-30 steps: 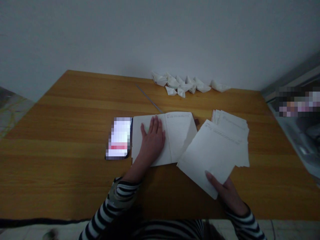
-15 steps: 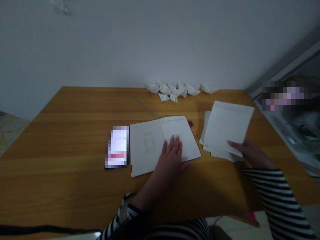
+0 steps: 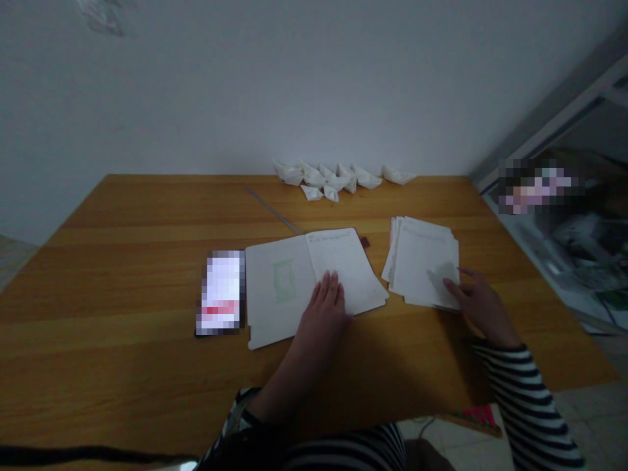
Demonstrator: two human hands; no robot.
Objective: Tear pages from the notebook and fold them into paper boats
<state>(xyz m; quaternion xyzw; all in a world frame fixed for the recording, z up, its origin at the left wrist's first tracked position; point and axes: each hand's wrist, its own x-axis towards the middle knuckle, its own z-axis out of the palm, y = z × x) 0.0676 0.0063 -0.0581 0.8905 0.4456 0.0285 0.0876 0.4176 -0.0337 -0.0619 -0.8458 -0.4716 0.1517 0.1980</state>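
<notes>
An open notebook [image 3: 346, 252] lies on the table, its left side bearing a pale green printed frame. My left hand [image 3: 324, 307] rests flat on its lower middle, fingers stretched out. To the right is a loose stack of white paper sheets [image 3: 424, 258], edges slightly fanned at the left. My right hand [image 3: 483, 304] is at the stack's lower right edge, thumb on the top sheet and index finger apart from it; the undersides of the other fingers are hidden.
A phone [image 3: 222, 291] with a lit, blurred screen lies left of the notebook. Several folded paper boats [image 3: 338, 176] line the wall. A thin grey strip [image 3: 272, 209] extends behind the notebook on the wooden table [image 3: 122, 261]. A dark cable [image 3: 93, 451] crosses the lower left.
My right hand has lowered the raised sheet onto the stack, and its fingers have loosened at the edge. My left hand stays on the notebook, slightly lower on the page. The view shifted slightly.
</notes>
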